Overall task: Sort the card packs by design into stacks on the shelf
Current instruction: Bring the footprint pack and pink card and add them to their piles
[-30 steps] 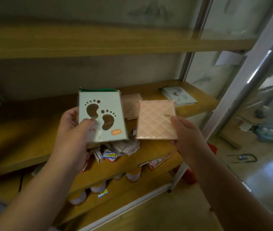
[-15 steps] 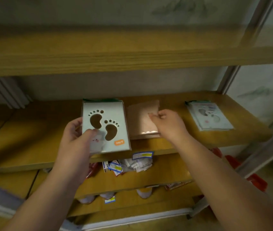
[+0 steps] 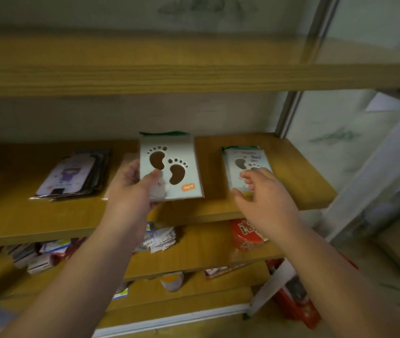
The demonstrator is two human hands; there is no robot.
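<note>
My left hand [image 3: 130, 186] holds a pale card pack with two brown footprint cut-outs [image 3: 169, 167] upright above the middle of the wooden shelf [image 3: 218, 206]. Behind this pack a pink edge shows; the pink quilted pack is mostly hidden. To the right a stack of footprint packs [image 3: 242, 164] lies flat on the shelf. My right hand [image 3: 262, 196] hovers over the stack's near end, fingers spread, holding nothing. At the left lies a stack of packs with a purple cartoon figure [image 3: 72, 176].
An upper shelf board [image 3: 194, 67] overhangs the working shelf. Below, a lower shelf holds small boxes [image 3: 40, 254], paper packets [image 3: 162, 240] and a red round tin [image 3: 247, 232]. A metal post [image 3: 289, 111] stands at the shelf's right back corner.
My right hand let go of the pink quilted pack in the shelf's middle and moved right, over the footprint stack. The left hand kept its pack, and the view shifted left.
</note>
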